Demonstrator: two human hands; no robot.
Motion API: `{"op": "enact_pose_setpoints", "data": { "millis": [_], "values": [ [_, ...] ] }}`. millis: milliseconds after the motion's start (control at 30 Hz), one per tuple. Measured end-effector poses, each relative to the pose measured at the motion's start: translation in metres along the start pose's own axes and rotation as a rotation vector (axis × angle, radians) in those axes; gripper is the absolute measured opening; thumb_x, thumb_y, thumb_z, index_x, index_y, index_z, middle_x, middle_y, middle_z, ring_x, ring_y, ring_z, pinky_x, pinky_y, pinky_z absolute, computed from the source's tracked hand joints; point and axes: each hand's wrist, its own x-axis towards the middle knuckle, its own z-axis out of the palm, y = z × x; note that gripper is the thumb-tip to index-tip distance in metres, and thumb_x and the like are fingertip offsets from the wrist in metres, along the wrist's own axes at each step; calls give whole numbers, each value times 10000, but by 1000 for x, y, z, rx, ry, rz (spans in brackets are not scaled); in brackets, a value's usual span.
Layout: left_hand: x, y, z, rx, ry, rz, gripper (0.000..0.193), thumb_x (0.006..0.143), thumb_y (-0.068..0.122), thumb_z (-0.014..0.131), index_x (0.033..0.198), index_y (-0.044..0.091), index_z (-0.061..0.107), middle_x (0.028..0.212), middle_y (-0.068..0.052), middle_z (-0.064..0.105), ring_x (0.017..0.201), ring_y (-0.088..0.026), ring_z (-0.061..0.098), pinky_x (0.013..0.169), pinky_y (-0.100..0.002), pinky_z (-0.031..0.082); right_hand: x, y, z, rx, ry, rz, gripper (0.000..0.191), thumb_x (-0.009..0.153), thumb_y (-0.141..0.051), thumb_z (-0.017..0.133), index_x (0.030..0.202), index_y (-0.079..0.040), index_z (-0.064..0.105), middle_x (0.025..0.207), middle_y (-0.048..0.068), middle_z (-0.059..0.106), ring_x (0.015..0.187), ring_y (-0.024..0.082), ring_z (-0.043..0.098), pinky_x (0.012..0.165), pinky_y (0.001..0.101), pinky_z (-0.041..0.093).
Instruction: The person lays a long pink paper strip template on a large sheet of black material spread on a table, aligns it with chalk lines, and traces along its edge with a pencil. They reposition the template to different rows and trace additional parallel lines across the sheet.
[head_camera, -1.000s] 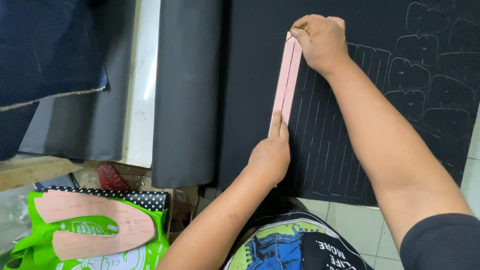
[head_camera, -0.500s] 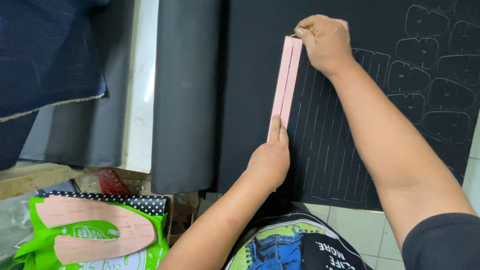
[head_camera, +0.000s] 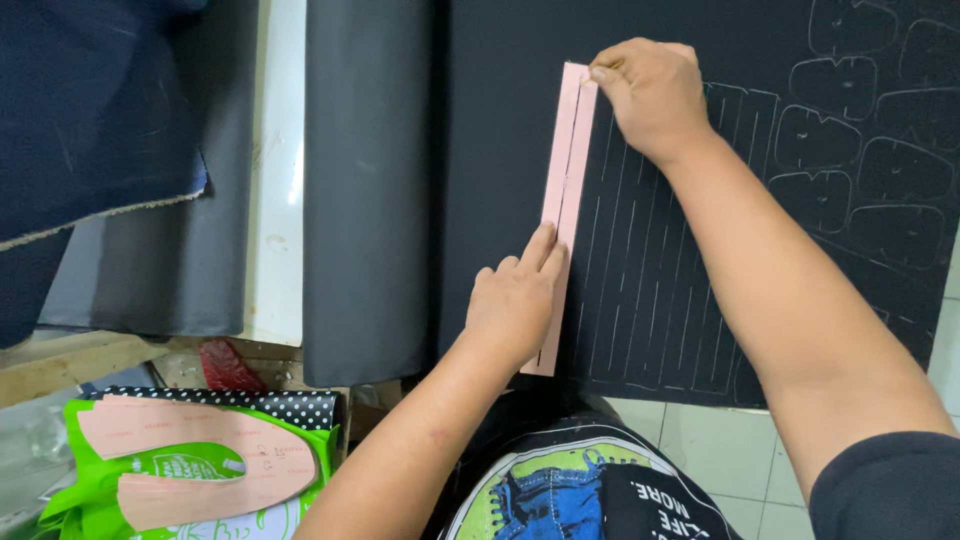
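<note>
Since one second ago almost nothing has changed: only the right hand (head_camera: 650, 95) has moved a little, and it now sits at the top end of the pink strip (head_camera: 563, 200), with the fingers pinched together as if around a small marking tool that I cannot see clearly. The left hand (head_camera: 515, 305) stays flat on the lower part of the strip, fingers stretched and pressing it down. This strip lies upright in the centre of the frame on a black sheet (head_camera: 500, 120), just left of many thin white lines (head_camera: 650, 280) drawn on the sheet. At upper right, outlined shapes (head_camera: 860, 130) are drawn. At lower left a green bag (head_camera: 190, 470) carries pink cut-out pieces (head_camera: 190, 445).
</note>
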Motion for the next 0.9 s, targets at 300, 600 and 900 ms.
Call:
{"op": "enact_pose_setpoints", "data": {
  "millis": [300, 600, 900],
  "values": [
    [-8, -5, -2, -39, -21, 1, 700, 793, 76, 702, 1451, 137, 469, 1599, -11, 365, 959, -250, 675, 729, -422, 547, -60, -80, -17, 92, -122, 96, 171, 1023, -175, 636, 991, -70, 767, 924, 62, 742, 916, 283, 667, 960, 443, 473],
    [-16, -18, 3, -102, 28, 69, 555, 739, 197, 835, 1202, 59, 560, 1599, -3, 410, 903, -262, 691, 724, -453, 524, -87, -107, -14, 168, -62, 345, 197, 1046, -196, 621, 1053, -39, 738, 947, 88, 741, 927, 297, 691, 852, 424, 522],
    [-25, -32, 12, -74, -1, 110, 746, 678, 256, 867, 1329, 95, 538, 1603, 27, 374, 901, -290, 680, 744, -472, 500, -143, -173, -27, 18, -362, 239, 159, 973, -194, 666, 918, -80, 762, 899, 83, 740, 812, 303, 680, 771, 427, 538]
  ]
}}
